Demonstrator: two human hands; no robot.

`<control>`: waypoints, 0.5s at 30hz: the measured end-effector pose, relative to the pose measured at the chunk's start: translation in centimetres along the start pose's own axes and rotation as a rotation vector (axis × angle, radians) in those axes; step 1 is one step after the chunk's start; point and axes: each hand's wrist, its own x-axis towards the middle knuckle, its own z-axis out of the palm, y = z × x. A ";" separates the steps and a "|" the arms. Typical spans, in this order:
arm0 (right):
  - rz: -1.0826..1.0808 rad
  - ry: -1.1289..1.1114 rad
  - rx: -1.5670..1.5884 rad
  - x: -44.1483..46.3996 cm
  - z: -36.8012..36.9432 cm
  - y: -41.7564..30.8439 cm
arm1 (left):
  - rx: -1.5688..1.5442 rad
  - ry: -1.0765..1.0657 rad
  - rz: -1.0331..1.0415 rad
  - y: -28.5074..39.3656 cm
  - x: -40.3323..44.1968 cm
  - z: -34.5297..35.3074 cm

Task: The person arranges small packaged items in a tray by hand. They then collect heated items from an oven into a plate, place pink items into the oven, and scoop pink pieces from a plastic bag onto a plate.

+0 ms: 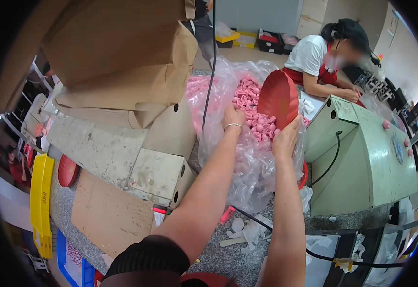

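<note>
My right hand (287,136) grips the lower edge of a red scalloped bowl (277,95), which is tipped on its side over a large clear plastic bag (252,179). Inside the bag lies a heap of small pink rounded pieces (247,93), some right at the bowl's lower lip. Beside the heap, at the bag's left part, is my left hand (233,117), a bracelet on its wrist. Its fingers are curled; whatever they hold is hidden. More pink pieces (200,91) show through plastic farther left.
Grey-green metal housings stand left (156,172) and right (367,158) of the bag. A brown paper sheet (123,62) rises at upper left. Another person (314,57) works at the far right. A black cable (214,57) hangs before the bag. Scraps (252,232) lie on the speckled tabletop.
</note>
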 end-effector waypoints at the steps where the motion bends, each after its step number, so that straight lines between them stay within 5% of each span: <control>1: 0.015 -0.004 -0.006 0.0 0.0 0.0 | -0.057 0.131 -0.080 -1.3 1.4 1.1; 6: 0.052 -0.058 0.028 0.4 -0.7 -0.1 | 0.277 -0.070 0.124 -22.2 17.8 9.8; 10: 0.066 -0.112 0.080 0.8 -0.4 0.5 | 0.632 -0.226 0.329 -30.3 27.1 12.9; 15: 0.064 -0.134 0.083 0.4 -1.2 -0.2 | 0.090 -0.292 -0.063 -6.6 7.5 1.6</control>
